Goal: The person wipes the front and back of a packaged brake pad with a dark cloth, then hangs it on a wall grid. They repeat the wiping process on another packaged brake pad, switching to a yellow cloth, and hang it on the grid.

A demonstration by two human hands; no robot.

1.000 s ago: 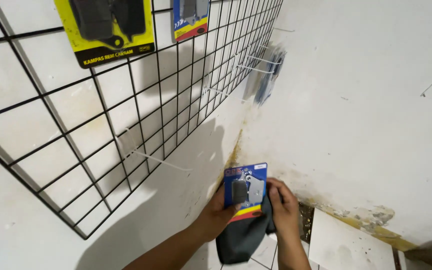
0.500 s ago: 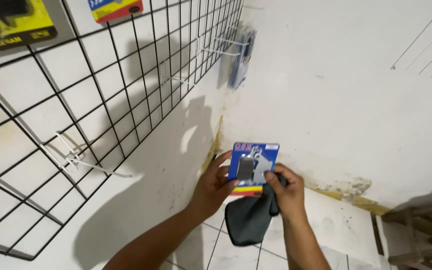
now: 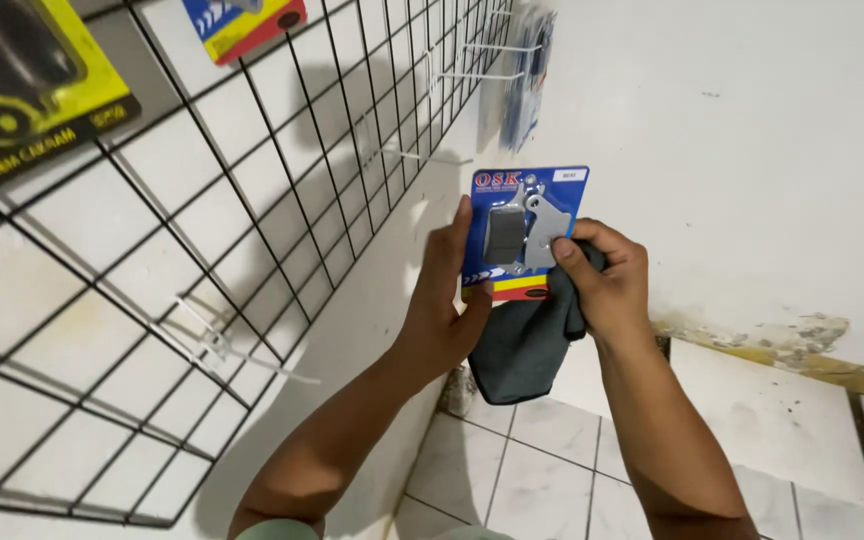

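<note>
A black wire grid [image 3: 252,200] leans along the white wall at left, carrying a yellow packet [image 3: 22,80] at its top corner, a blue, yellow and red packet [image 3: 242,22] further along, and bare white hooks [image 3: 252,360] jutting out lower down; more packets hang on a hook [image 3: 522,70] at the far end. In front of the wall, above a tiled floor [image 3: 552,460], a person holds up a blue carded pack [image 3: 527,230] with two grey metal parts sealed under clear plastic. The left hand [image 3: 447,300] grips the pack's left edge, fingers stretched up behind the card and thumb pressing the lower front. The right hand [image 3: 602,280] is closed on a dark grey cloth [image 3: 522,345], thumb pushing a fold of it against the plastic front while the rest hangs below. The pack stands upright, long axis close to vertical with a slight lean, header end up, red and yellow band down, printed face towards the camera. Wiping it well seems to call for a firm hold on the left edge so the card does not bend, light strokes across the plastic, and care that the hanging cloth stays clear of the hooks.
</note>
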